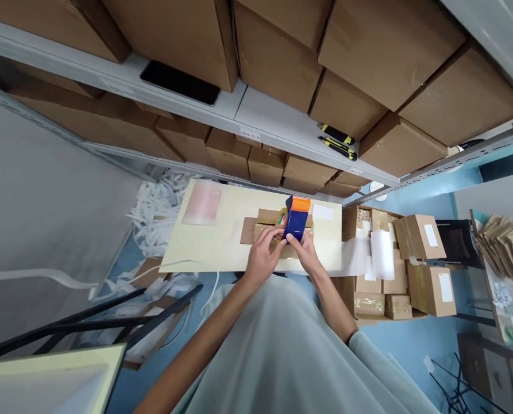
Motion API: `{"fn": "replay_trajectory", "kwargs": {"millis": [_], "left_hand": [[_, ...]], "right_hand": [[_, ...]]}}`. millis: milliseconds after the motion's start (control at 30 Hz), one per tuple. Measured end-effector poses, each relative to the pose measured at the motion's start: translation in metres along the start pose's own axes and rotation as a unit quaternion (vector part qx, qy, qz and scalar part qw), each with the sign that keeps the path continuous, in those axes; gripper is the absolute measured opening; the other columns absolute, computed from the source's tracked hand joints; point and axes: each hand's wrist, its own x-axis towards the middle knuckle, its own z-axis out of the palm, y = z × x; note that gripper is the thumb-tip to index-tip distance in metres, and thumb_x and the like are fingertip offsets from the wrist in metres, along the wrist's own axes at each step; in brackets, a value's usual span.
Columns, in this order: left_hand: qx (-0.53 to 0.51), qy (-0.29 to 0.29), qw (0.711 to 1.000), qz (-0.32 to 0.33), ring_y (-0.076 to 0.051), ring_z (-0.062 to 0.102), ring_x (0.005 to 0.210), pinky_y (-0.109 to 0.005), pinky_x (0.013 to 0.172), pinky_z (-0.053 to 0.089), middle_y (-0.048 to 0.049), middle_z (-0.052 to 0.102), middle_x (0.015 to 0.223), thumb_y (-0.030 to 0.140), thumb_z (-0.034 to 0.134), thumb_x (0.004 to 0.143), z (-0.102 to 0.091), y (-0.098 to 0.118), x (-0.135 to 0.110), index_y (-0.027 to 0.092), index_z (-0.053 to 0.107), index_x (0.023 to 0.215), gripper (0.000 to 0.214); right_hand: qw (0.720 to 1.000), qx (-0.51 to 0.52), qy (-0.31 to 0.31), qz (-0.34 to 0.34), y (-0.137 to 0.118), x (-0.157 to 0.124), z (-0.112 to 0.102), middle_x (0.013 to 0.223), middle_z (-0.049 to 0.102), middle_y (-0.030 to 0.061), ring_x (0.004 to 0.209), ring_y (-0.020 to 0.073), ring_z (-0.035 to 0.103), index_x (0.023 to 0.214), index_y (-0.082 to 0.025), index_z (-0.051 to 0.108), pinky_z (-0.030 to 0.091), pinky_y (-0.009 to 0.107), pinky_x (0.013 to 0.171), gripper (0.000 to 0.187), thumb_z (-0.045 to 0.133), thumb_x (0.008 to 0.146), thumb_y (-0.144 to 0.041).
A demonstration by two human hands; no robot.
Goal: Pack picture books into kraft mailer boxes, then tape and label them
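Note:
A dark blue tape dispenser [297, 225] with an orange top edge is held between both hands over the table. At its left side shows a tape roll [281, 217] with a yellowish rim. My right hand [307, 253] grips the dispenser's lower end, thumb laid on its front. Fingers of my left hand [265, 254] are drawn together at the roll and the dispenser's lower left edge; any tape end between them is too small to make out. Beneath both hands lies a cardboard box [262, 217] with clear tape on it, partly hidden, and a brown flap juts left.
On the pale yellow table [222, 244] are a pinkish packet [202, 202] and a white label [323, 213]. Shelves of cartons overhang its far side, with box cutters [338, 142] and a black phone [179, 82]. A large carton [348, 287] of packed boxes stands right.

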Motion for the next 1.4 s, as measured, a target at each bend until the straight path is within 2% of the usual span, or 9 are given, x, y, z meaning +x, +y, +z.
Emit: {"fn": "replay_trajectory", "kwargs": {"millis": [167,367,500,600,733,900,1133,1267,1400], "left_hand": [[0.005,-0.061,0.998,-0.012,-0.025,0.074,0.101,-0.04,0.092,0.064,-0.0085,0.077,0.112,0.044,0.068,0.104,-0.012,0.005,-0.005,0.024,0.073,0.119,0.025],[-0.029,0.029,0.997,-0.061,-0.026,0.072,0.117,-0.04,0.101,0.06,-0.0135,0.073,0.134,0.059,0.062,0.105,-0.041,0.024,0.032,0.021,0.071,0.138,0.051],[-0.061,-0.082,0.993,-0.064,-0.028,0.071,0.121,-0.041,0.108,0.057,-0.0127,0.076,0.128,0.067,0.056,0.106,-0.06,0.041,0.056,0.021,0.08,0.124,0.055],[-0.027,-0.15,0.987,-0.055,-0.027,0.071,0.108,-0.04,0.101,0.058,-0.0102,0.079,0.114,0.07,0.064,0.099,-0.067,0.054,0.057,0.024,0.084,0.112,0.052],[0.007,-0.168,0.984,-0.06,-0.023,0.068,0.09,-0.037,0.09,0.058,-0.0073,0.08,0.101,0.066,0.069,0.095,-0.072,0.064,0.05,0.025,0.086,0.101,0.045],[0.008,-0.185,0.98,-0.068,-0.021,0.065,0.083,-0.033,0.08,0.056,-0.0064,0.079,0.094,0.067,0.068,0.095,-0.076,0.066,0.049,0.024,0.084,0.093,0.046],[-0.009,-0.178,0.976,-0.127,-0.021,0.067,0.08,-0.032,0.073,0.055,-0.0059,0.078,0.091,0.069,0.072,0.09,-0.073,0.056,0.043,0.023,0.081,0.093,0.047],[-0.032,-0.163,0.969,-0.183,-0.025,0.072,0.087,-0.035,0.08,0.06,-0.0084,0.081,0.096,0.078,0.073,0.084,-0.064,0.031,0.033,0.022,0.08,0.093,0.057],[-0.059,-0.135,0.961,-0.234,-0.027,0.075,0.09,-0.039,0.086,0.063,-0.0102,0.082,0.096,0.082,0.075,0.08,-0.062,0.001,0.008,0.021,0.079,0.091,0.062]], "right_hand": [[0.998,-0.034,0.014,0.05,0.009,-0.007,-0.008,0.118,0.082,0.0098,0.121,0.0323,0.074,0.12,-0.02,0.078,0.059,0.046,0.112,0.076,0.073,0.086,-0.087],[0.99,-0.132,-0.05,-0.011,0.002,-0.03,-0.015,0.126,0.079,0.0108,0.118,0.0298,0.072,0.133,-0.019,0.072,0.058,0.041,0.108,0.071,0.066,0.097,-0.081],[0.971,-0.221,-0.09,-0.025,-0.005,-0.052,-0.029,0.121,0.079,0.0098,0.11,0.0275,0.072,0.133,-0.02,0.071,0.058,0.039,0.101,0.058,0.066,0.104,-0.07],[0.957,-0.269,-0.102,-0.042,-0.006,-0.061,-0.039,0.12,0.078,0.0105,0.107,0.0276,0.07,0.131,-0.021,0.07,0.058,0.039,0.099,0.05,0.066,0.106,-0.064],[0.932,-0.337,-0.115,-0.063,-0.009,-0.066,-0.048,0.112,0.075,0.0102,0.1,0.0273,0.068,0.124,-0.021,0.071,0.058,0.04,0.095,0.042,0.066,0.108,-0.059],[0.915,-0.37,-0.143,-0.071,-0.017,-0.067,-0.051,0.107,0.074,0.0104,0.102,0.0285,0.067,0.117,-0.021,0.072,0.057,0.041,0.096,0.037,0.066,0.109,-0.057],[0.929,-0.317,-0.19,-0.018,-0.022,-0.063,-0.052,0.108,0.077,0.0081,0.096,0.0257,0.07,0.121,-0.021,0.073,0.056,0.037,0.089,0.048,0.066,0.104,-0.066],[0.953,-0.217,-0.194,0.083,-0.011,-0.061,-0.047,0.091,0.075,0.0036,0.081,0.0213,0.07,0.111,-0.018,0.073,0.056,0.032,0.076,0.067,0.068,0.094,-0.083],[0.942,-0.185,-0.225,0.167,-0.013,-0.057,-0.046,0.084,0.076,0.0033,0.074,0.0206,0.071,0.103,-0.018,0.073,0.056,0.03,0.069,0.073,0.07,0.088,-0.089]]}}
